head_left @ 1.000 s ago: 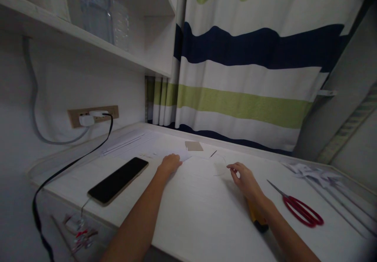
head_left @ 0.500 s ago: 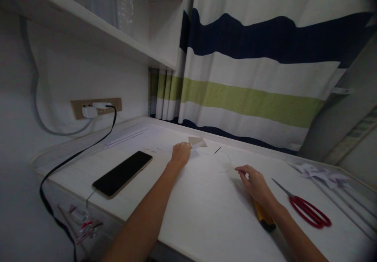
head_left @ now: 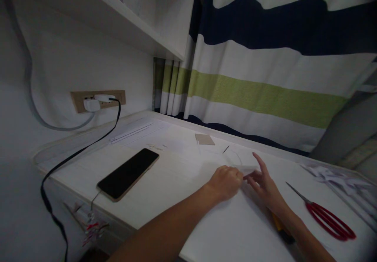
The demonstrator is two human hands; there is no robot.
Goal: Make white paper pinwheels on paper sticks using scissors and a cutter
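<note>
My left hand [head_left: 225, 181] rests on the white desk [head_left: 176, 199] with its fingers curled together, their tips meeting those of my right hand [head_left: 263, 183]. What the left fingers pinch is too small to make out. My right hand has its index finger raised and the others spread, close to a thin curved white strip [head_left: 237, 158] on the desk. A small tan card [head_left: 204, 139] lies farther back, with a short dark pin-like piece [head_left: 226, 149] beside it.
A black phone [head_left: 129, 172] lies at the left, cabled to a wall socket [head_left: 97, 100]. Red scissors [head_left: 326, 217] sit at the right, paper scraps [head_left: 332, 175] behind them. A yellow-and-black tool [head_left: 279, 230] lies under my right forearm. A shelf overhangs; a striped curtain hangs behind.
My left hand has pulled back from the tan card and come right to meet my right hand. My right index finger has lifted. The camera has tilted down and left.
</note>
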